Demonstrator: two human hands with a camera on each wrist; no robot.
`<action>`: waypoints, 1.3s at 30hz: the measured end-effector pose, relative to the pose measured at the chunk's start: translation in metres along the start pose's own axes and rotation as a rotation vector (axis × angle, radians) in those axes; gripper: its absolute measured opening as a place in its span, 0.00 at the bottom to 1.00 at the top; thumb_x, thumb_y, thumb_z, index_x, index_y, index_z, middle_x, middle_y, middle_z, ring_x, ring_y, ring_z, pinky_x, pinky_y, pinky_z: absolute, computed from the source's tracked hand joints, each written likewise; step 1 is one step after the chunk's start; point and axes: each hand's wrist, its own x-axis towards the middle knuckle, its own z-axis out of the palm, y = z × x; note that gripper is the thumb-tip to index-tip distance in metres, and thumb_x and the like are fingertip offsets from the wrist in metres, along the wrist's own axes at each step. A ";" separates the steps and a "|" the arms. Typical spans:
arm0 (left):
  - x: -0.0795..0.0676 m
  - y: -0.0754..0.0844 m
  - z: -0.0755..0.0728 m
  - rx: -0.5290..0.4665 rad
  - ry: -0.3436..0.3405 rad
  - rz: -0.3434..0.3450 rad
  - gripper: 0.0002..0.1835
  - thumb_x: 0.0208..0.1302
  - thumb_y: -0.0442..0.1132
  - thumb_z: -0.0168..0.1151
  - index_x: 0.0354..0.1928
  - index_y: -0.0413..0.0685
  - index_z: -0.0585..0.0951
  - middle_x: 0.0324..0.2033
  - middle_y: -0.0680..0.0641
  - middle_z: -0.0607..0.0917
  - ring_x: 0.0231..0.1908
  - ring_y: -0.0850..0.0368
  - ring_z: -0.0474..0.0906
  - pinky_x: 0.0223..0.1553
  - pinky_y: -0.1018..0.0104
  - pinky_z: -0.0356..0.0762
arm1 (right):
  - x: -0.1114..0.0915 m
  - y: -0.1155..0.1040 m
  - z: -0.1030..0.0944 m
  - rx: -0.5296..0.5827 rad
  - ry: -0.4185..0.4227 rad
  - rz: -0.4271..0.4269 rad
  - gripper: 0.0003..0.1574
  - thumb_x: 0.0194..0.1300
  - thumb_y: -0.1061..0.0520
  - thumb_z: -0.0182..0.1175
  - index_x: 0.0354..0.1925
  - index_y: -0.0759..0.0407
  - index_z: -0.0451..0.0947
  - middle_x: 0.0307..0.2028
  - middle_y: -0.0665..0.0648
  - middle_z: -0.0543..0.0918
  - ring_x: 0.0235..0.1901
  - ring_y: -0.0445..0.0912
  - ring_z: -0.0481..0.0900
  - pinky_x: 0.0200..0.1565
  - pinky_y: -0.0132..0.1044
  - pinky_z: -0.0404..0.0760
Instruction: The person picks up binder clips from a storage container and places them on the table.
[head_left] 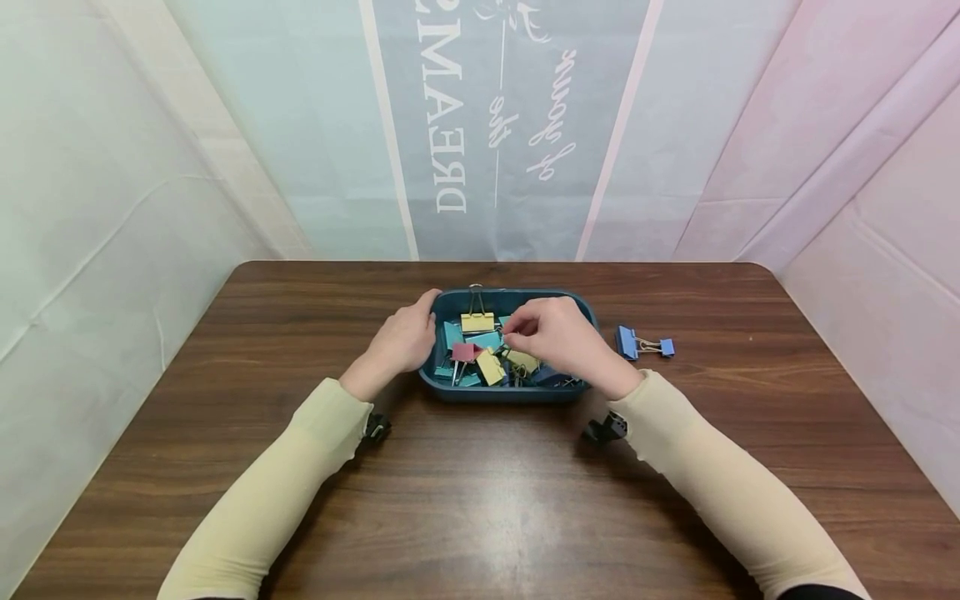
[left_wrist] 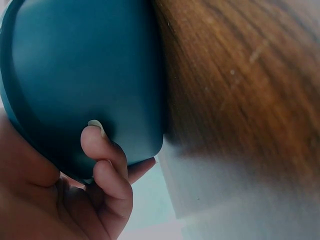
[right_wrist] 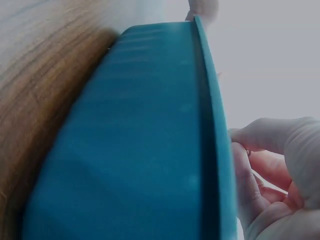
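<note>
A dark teal plastic bin (head_left: 506, 396) on the table holds a jumble of binder clips. My left hand (head_left: 405, 337) grips its left end; in the left wrist view curled fingers (left_wrist: 102, 145) press the outer wall while the thumb lies by the rim. Over the bin's right half is my right hand (head_left: 561, 335), thumb and forefinger pinched together. A small metal bit, seemingly a binder clip's wire handle (right_wrist: 248, 151), shows at those fingers; the rest of that clip is hidden. Near the fingertips lie a yellow binder clip (head_left: 477, 322), a pink binder clip (head_left: 463, 353) and teal ones.
Right of the bin, a larger blue binder clip (head_left: 627, 342) and a smaller blue binder clip (head_left: 667, 347) lie on the brown wooden table (head_left: 495, 500), their handles meeting. A printed cloth (head_left: 517, 167) hangs behind the table's far edge.
</note>
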 end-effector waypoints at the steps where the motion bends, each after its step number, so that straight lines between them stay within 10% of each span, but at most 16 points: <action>1: 0.000 0.000 0.000 -0.001 0.000 -0.001 0.26 0.80 0.42 0.41 0.76 0.52 0.56 0.58 0.37 0.78 0.24 0.50 0.77 0.25 0.59 0.75 | -0.001 0.001 -0.002 0.004 0.003 0.005 0.08 0.66 0.56 0.66 0.41 0.57 0.88 0.34 0.48 0.86 0.33 0.40 0.81 0.34 0.39 0.80; 29: -0.001 0.001 -0.001 0.002 0.007 -0.012 0.26 0.79 0.43 0.42 0.76 0.53 0.57 0.61 0.39 0.76 0.33 0.48 0.79 0.33 0.57 0.78 | -0.059 0.076 -0.089 0.287 0.130 0.313 0.23 0.66 0.48 0.67 0.49 0.64 0.84 0.39 0.59 0.87 0.37 0.50 0.85 0.37 0.35 0.83; 39: -0.001 0.001 0.000 0.000 0.005 -0.013 0.26 0.80 0.43 0.42 0.76 0.53 0.57 0.61 0.39 0.77 0.30 0.49 0.78 0.31 0.58 0.77 | -0.081 0.120 -0.119 0.163 0.124 0.364 0.25 0.69 0.47 0.64 0.53 0.65 0.81 0.39 0.55 0.87 0.36 0.40 0.83 0.36 0.32 0.80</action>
